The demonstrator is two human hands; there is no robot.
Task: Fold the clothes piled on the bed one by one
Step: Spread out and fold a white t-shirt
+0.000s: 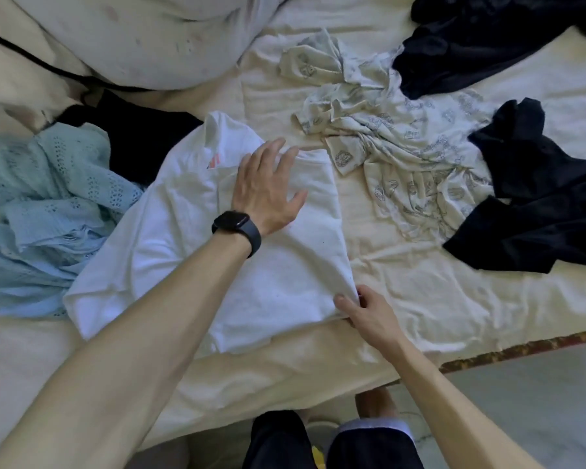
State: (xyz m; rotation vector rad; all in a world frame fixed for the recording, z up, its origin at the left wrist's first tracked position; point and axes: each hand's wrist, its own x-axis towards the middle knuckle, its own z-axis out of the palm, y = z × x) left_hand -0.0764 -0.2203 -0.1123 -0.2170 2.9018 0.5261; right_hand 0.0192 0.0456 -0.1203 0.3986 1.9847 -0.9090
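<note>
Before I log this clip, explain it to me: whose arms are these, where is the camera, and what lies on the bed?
No machine here: a person wears a camera on the head, looking down at their own arms. The left hand, a dark watch on its wrist, lies flat on a white T-shirt spread on the bed. The right hand pinches the shirt's near corner. Around it lie a pale blue knit, a printed cream garment and dark clothes.

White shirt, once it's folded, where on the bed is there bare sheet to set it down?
Bare sheet right of the white shirt, this side of the printed garment and dark clothes. Left is crowded by the blue knit.
</note>
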